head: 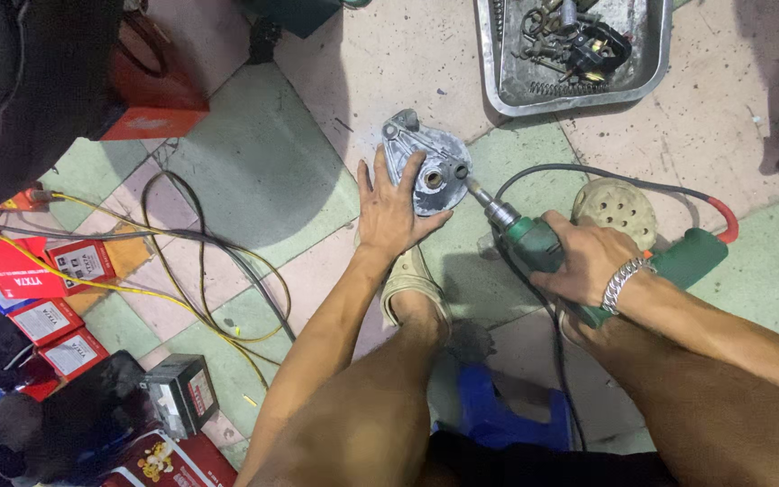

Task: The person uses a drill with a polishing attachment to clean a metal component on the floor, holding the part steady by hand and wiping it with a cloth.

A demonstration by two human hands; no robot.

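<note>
left hand (396, 214) lies flat with fingers spread on the grey metal casting (427, 162), pinning it to the tiled floor (263, 171); right hand (588, 260) is wrapped around the green drill (543, 245), its bit set in the casting's hole.

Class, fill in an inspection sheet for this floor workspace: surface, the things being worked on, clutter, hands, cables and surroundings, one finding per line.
Surface: tiled floor, green and pale squares, dusty and stained.
Job's things: grey metal cover flat on the floor; green power drill with its tip in the cover's round hole.
Clutter: metal tray of small parts; red and white boxes; small black battery.
Hands: left hand pressed flat on the cover; right hand wrapped around the drill.
Cables: black drill cord looping behind; yellow wire and grey cable across the floor.
Surroundings: blue stool under the person; red box at upper left.
</note>
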